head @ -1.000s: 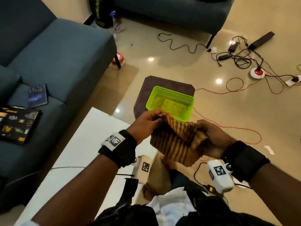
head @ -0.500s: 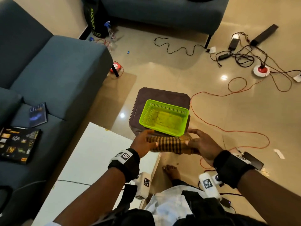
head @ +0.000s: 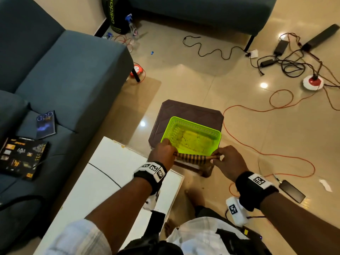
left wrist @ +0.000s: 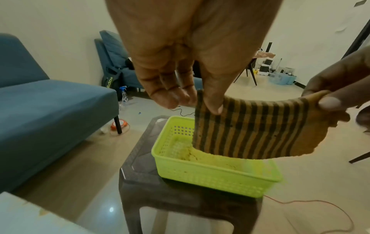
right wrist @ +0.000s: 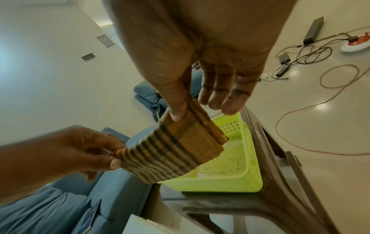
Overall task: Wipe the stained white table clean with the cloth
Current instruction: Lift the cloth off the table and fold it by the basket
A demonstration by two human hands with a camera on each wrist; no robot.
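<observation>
A folded brown cloth with dark stripes (head: 195,158) (left wrist: 252,128) (right wrist: 176,152) hangs between both hands, just above the near edge of a lime-green basket (head: 193,137) (left wrist: 210,174) (right wrist: 230,171). My left hand (head: 163,151) (left wrist: 200,104) pinches its left corner between thumb and fingers. My right hand (head: 228,161) (right wrist: 186,110) pinches its right corner the same way. The white table (head: 110,173) lies at the lower left, beneath my left forearm, with a thin dark cable across it.
The basket stands on a brown plastic stool (head: 187,111) right of the table's far end. A blue sofa (head: 64,80) with books runs along the left. Cables (head: 276,107), chargers and a phone (head: 292,190) lie on the floor to the right.
The cloth went from a loose bunch in front of me to a folded strip, stretched between both hands. Both hands moved forward and down to the basket's near edge.
</observation>
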